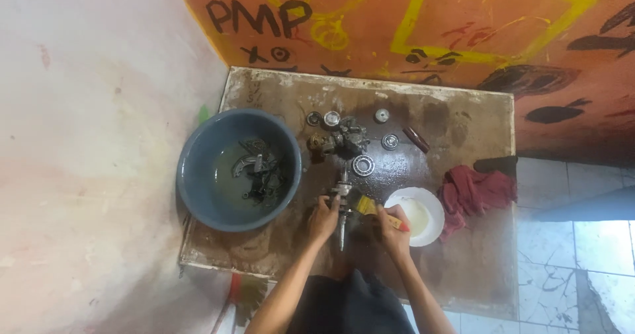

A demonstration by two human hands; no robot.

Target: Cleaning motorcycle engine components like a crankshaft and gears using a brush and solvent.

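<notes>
My left hand (322,217) grips a metal shaft (342,205) that lies upright in the view on a dirty brown board (463,261). In my right hand (391,231) is a paintbrush (370,208) with a yellow handle, its bristles against the shaft. Just beyond the shaft lie a ring bearing (363,165) and a clump of dark engine parts (344,137).
A grey-blue basin (198,168) with murky liquid and metal parts sits at the left. A white bowl (430,208) and a red rag (476,188) lie to the right. Small bearings (389,141) are scattered near the painted orange wall (463,16). White tiled floor (575,254) at right.
</notes>
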